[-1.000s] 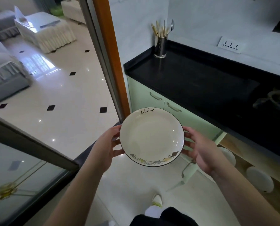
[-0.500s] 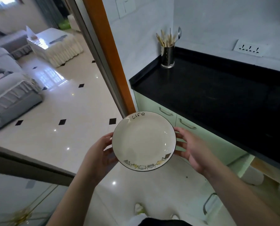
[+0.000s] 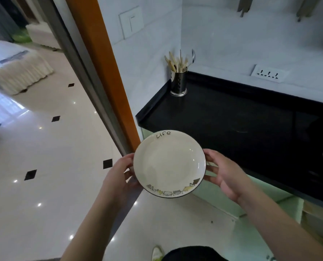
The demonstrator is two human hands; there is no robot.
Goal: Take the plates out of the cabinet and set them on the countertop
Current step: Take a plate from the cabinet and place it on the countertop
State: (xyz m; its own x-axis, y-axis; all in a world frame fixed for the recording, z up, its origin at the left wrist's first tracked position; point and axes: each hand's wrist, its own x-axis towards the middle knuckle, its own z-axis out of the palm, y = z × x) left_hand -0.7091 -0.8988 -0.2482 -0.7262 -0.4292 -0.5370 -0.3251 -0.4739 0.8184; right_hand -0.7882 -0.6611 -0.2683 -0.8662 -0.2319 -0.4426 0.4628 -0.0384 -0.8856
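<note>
1. I see the plate point(image 3: 169, 162) held in the air between both hands, in front of the near left corner of the black tabletop point(image 3: 232, 127); its far rim overlaps the tabletop's front edge in my view, and I cannot tell whether it is above the surface.
2. My left hand point(image 3: 119, 172) grips the plate's left rim, with its fingers curled under the edge and hidden there.
3. My right hand point(image 3: 225, 175) holds the right rim, thumb on top near the edge and fingers curled beneath.
4. The plate is cream-white with a thin dark rim, face up and tilted a little toward me. The word "life" is written at its far edge and a row of small cartoon figures runs along its near edge. It holds nothing.
5. On the tabletop's far left corner a metal utensil holder point(image 3: 178, 82) stands upright with chopsticks in it, well apart from the plate.
6. A white socket strip point(image 3: 268, 73) sits on the tiled wall behind the tabletop, and a light switch point(image 3: 131, 21) is on the wall to the left.
7. Pale green cabinet fronts point(image 3: 266, 193) run under the tabletop, behind my right forearm.
8. To the left, an orange door frame point(image 3: 104, 72) opens onto a glossy tiled floor point(image 3: 44, 157) with small black diamonds.
</note>
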